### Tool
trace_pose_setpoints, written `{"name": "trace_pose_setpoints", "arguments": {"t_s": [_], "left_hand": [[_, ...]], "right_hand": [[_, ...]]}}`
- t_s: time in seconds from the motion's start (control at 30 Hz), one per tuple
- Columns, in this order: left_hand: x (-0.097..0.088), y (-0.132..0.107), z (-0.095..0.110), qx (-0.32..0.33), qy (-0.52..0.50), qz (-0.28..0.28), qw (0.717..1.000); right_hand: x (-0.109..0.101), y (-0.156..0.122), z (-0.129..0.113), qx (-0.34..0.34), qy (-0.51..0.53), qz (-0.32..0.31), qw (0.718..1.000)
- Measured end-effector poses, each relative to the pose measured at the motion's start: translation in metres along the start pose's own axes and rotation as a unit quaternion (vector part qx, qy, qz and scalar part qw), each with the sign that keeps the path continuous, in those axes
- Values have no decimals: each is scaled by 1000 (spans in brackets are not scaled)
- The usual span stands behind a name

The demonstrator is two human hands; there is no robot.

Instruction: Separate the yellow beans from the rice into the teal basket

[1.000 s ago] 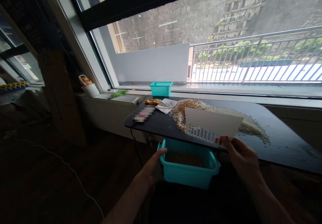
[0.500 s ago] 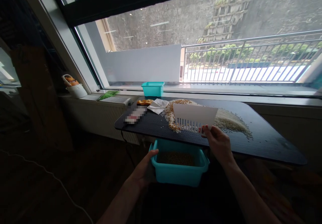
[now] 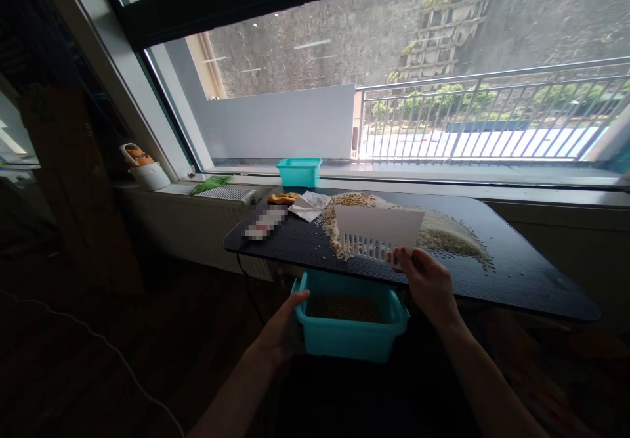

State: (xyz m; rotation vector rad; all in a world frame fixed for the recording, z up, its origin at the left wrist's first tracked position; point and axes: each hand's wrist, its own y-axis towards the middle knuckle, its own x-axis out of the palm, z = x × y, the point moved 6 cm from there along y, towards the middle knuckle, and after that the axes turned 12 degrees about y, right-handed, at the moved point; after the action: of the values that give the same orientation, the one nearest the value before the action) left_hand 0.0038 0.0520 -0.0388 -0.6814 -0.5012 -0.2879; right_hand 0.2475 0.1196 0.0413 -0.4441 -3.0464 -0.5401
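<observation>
A: ok so what's each hand up to?

B: left hand is gripping the bin by its left rim, thumb over the edge. right hand is pinching the card near its lower right corner, slots along the bottom side.

A: and where's everything sitting?

B: bin's just off the near edge of the table, brownish grains inside. card's up in front of the yellow grains and white grains, can't tell if it touches the table. there's a second bin at the back, near the window.
</observation>
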Motion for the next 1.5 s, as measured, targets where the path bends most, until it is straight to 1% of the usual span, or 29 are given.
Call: {"name": "trace_pose_setpoints", "arguments": {"t_s": [0.13,0.23,0.33,0.43,0.53,0.63,0.7,0.77,0.87,1.0,1.07,1.13,1.2,1.23,1.3,1.37,1.43,1.5], "left_hand": [[-2,1,0,1,-3,8,1000],[-2,-1,2,5,-9,11,1000],[-5,-5,6,17,-9,23,1000],[-17,-13,12,18,-5,57,998],[-31,-21,18,10,-3,92,996],[-37,-26,22,10,-11,85,996],[-37,-28,24,9,-18,73,997],[-37,-29,24,6,-19,73,997],[-41,-31,28,15,-4,100,995],[-44,-34,31,23,10,125,992],[-43,-35,31,25,15,127,991],[-38,-33,28,24,16,115,993],[-29,-28,22,20,11,91,996],[-23,-25,18,13,7,76,997],[-11,-17,11,-1,6,47,999],[0,-11,5,-21,4,20,1000],[8,-6,0,-33,6,8,999],[11,-5,-2,-37,9,4,999]], "right_hand": [[-5,-7,-5,20,-9,-3,1000],[-7,-10,-9,32,19,0,999],[0,-10,-14,19,58,-2,998],[24,-8,-16,4,66,-39,997],[58,-5,-15,-1,47,-90,995],[89,-1,-11,-10,26,-131,991],[100,0,-6,-5,21,-150,988],[103,1,-3,9,36,-170,985],[96,1,-3,27,71,-181,980],[84,6,-12,14,87,-149,985],[81,7,-16,5,82,-141,987],[73,6,-18,3,76,-131,988],[56,3,-16,9,71,-107,992],[44,0,-15,14,62,-88,994],[15,-6,-12,12,50,-29,998],[-9,-14,-9,15,39,4,999],[-23,-22,-6,27,28,12,999],[-26,-26,-4,41,25,0,999]]}}
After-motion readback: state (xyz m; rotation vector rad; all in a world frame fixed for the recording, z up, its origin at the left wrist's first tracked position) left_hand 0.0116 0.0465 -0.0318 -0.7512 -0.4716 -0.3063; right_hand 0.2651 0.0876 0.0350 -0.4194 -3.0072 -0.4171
